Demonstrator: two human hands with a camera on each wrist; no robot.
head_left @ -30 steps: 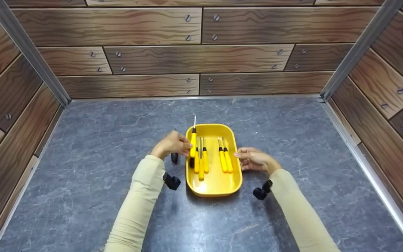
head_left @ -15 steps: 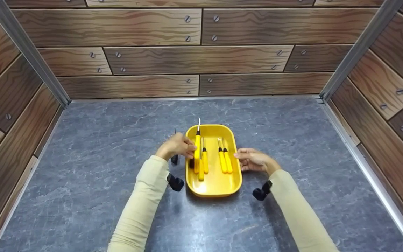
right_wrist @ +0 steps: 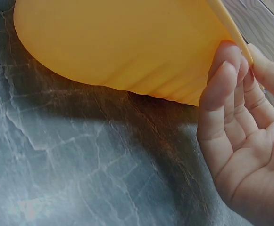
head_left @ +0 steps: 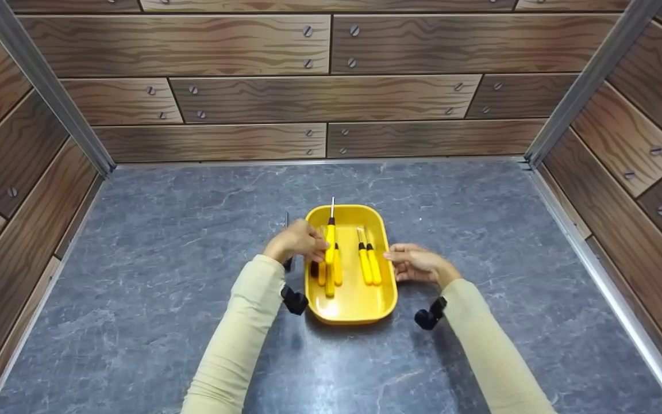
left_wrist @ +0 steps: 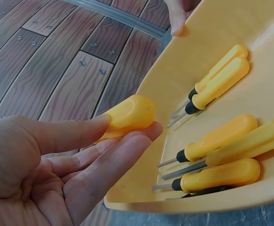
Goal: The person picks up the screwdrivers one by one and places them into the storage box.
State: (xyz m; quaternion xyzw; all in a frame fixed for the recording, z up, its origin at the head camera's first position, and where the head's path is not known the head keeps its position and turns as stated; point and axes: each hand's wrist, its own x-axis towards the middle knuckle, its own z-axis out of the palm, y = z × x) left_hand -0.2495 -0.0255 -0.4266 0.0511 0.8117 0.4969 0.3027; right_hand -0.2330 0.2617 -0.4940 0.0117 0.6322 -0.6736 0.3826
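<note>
My left hand [head_left: 297,240] pinches a yellow-handled screwdriver [head_left: 331,238] between thumb and fingers, above the left part of a yellow tray [head_left: 357,312]. Its shaft points toward the back wall. In the left wrist view the handle end [left_wrist: 134,113] shows past the fingertips. Thumb outside and fingers below, my right hand [right_wrist: 247,136] pinches the tray's right rim. Inside the tray lie two screwdrivers [head_left: 370,265] on the right and several [left_wrist: 221,176] on the left, partly hidden by my left hand in the head view. A dark tool [left_wrist: 207,191] lies by the left wall.
Left of the tray, a black-handled tool with a metal shaft [head_left: 287,218] is mostly covered by my left hand. The grey marbled tabletop [head_left: 181,230] is bounded by wood-patterned walls [head_left: 239,98] and metal rails [head_left: 601,259].
My left hand has carried the screwdriver to the right, from the tray's left rim to over the left group of screwdrivers. My right hand keeps its place on the rim.
</note>
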